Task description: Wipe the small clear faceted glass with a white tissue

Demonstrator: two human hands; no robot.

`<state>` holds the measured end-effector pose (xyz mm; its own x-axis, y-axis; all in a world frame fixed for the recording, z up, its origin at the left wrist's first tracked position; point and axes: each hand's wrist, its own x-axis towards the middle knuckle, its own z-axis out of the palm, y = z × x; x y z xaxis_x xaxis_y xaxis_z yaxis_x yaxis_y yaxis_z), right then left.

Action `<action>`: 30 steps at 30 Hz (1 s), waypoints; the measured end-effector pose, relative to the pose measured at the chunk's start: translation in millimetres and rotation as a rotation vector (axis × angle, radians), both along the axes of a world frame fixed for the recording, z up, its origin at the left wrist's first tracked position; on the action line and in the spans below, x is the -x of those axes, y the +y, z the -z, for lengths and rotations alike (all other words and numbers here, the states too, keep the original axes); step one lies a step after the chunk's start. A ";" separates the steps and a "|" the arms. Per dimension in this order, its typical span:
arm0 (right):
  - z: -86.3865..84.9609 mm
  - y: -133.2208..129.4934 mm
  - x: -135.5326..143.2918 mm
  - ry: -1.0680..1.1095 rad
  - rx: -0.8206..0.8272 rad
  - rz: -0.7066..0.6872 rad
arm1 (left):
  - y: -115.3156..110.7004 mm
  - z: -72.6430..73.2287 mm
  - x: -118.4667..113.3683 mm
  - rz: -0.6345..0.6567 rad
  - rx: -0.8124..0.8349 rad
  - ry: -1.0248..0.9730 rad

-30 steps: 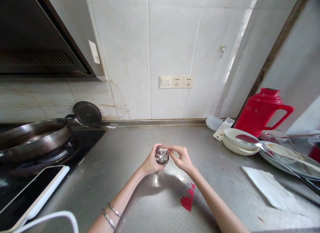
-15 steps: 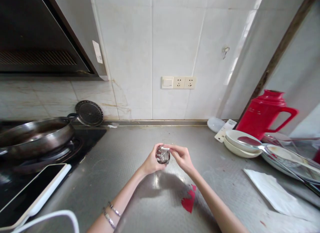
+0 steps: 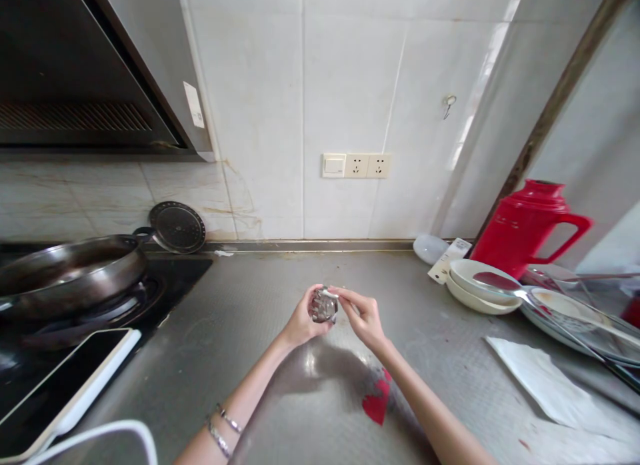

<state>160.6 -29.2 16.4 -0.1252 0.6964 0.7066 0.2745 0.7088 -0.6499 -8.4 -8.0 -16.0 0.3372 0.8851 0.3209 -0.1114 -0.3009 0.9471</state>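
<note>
In the middle of the head view, my left hand (image 3: 301, 324) is wrapped round a small round thing (image 3: 324, 308). It is greyish brown and shiny, like a little glass or jar, with pale streaks; its exact kind is unclear. My right hand (image 3: 366, 318) comes in from the other side, its thumb and fingers drawn together at the upper right of that thing. A small white bit (image 3: 330, 294) shows by those fingertips, and whether they pinch it is too small to tell. Both hands are above the metal counter (image 3: 260, 278).
A pan (image 3: 75, 272) stands on the stove at left, near a phone-like device (image 3: 65, 392) with a white cable (image 3: 115, 426). Red scraps (image 3: 376, 404) lie below my hands. At right are bowls (image 3: 480, 302), a red thermos (image 3: 525, 225) and a white sheet (image 3: 540, 378).
The round thing has turned slightly in my left hand, and its streaks look different. Both hands keep nearly the same place; the whole view has shifted a little.
</note>
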 end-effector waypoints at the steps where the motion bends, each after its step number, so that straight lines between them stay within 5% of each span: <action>1: -0.6 -2.3 1.3 -0.015 -0.037 -0.023 | 0.0 -0.2 -0.1 -0.006 0.001 0.005; 5: -0.1 -3.9 5.4 -0.075 -0.078 -0.075 | -1.8 -0.3 -1.5 0.011 -0.016 0.020; 12: 4.7 8.0 2.4 -0.006 0.108 0.031 | -5.1 -3.3 -3.3 0.032 0.019 -0.035; 21: 3.2 -4.9 9.5 -0.033 -0.125 -0.043 | 1.0 -2.9 -2.7 -0.002 -0.001 -0.105; 30: 5.5 6.2 5.9 0.023 0.065 0.109 | -6.9 -8.1 -3.2 0.049 0.042 -0.068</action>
